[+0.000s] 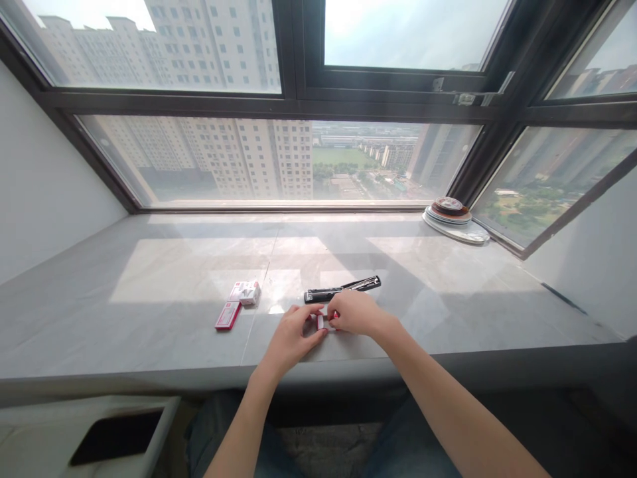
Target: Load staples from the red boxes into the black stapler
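A small red-and-white box (321,322) is between my hands near the front edge of the sill. My left hand (293,332) grips its left side between thumb and fingers. My right hand (355,313) is closed at the right part of the box, its fingertips pinched together; what is in them is hidden. Just behind my hands lies a black-and-silver stapler (323,294), its top arm swung open toward the right. To the left are a white small box (249,293) and a flat red-and-white box (228,315), lying close together.
The pale marble sill (164,285) runs under a dark-framed window (298,106). A stack of plates (452,219) stands in the far right corner. At the lower left, below the sill, a dark phone-like slab (117,437) lies on a pale surface (34,438).
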`<state>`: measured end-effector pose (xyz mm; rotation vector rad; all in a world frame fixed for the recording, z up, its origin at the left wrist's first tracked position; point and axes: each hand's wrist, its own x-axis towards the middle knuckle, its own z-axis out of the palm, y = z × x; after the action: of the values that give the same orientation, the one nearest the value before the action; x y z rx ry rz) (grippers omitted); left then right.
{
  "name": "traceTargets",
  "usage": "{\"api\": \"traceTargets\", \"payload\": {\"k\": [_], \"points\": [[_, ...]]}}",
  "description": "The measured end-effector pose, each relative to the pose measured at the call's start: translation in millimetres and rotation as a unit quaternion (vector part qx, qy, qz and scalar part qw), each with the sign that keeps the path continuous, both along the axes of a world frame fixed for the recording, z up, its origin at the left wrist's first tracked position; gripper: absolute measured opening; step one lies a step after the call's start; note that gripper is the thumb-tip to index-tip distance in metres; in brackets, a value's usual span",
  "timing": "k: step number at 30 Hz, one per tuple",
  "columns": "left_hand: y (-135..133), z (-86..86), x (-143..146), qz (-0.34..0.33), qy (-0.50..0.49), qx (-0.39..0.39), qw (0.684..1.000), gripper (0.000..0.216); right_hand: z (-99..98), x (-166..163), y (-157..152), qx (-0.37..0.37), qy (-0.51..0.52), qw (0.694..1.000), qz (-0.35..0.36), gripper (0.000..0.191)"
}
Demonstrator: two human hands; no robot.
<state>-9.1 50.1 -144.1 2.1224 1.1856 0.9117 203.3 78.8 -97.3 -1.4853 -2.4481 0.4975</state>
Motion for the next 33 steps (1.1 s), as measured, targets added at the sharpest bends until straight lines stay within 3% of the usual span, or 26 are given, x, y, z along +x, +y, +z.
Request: {"api": "traceTargets", "payload": {"k": [4, 7, 10, 18, 23, 28, 31, 33], "points": [[-0.7, 3.3, -0.1, -0.006, 0.003, 0.003, 1.000, 0.044, -1.8, -4.0, 6.5, 0.008, -0.024, 0.999, 0.021, 0.019], [-0.5, 2.9, -0.6, -0.005, 0.000, 0.004, 1.000, 0.044, -1.2, 4.0, -0.6, 0.008, 0.035, 0.999, 0.030, 0.013], [0.3, 0.0, -1.0, 0.003, -0.002, 0.000, 1.000, 0.046, -5.7, 19.0, -12.2, -0.015, 0.126, 0.992, -0.012, 0.006], [-1.1, 0.5, -2.3, 0.012, -0.018, 0.005, 1.000, 0.043, -37.5, 61.0, -40.3, -0.009, 0.247, 0.958, -0.142, 0.027], [3.1, -2.7, 4.1, 0.066, -0.004, -0.033, 0.997, 0.028, -40.8, 64.8, -45.2, -0.040, 0.216, 0.969, -0.110, 0.045], [0.4, -5.8, 16.4, 0.056, -0.024, -0.049, 0.997, 0.024, -35.7, 51.5, -43.0, -0.042, 0.198, 0.976, -0.081, 0.036], [0.9, -3.2, 12.6, 0.042, -0.035, -0.069, 0.996, 0.025, -29.1, 46.1, -42.4, -0.028, 0.185, 0.979, -0.086, 0.039], [9.5, -0.8, 6.4, 0.071, -0.026, -0.046, 0.996, 0.024, -24.6, 41.7, -42.2, -0.013, 0.183, 0.979, -0.084, 0.044]]}}
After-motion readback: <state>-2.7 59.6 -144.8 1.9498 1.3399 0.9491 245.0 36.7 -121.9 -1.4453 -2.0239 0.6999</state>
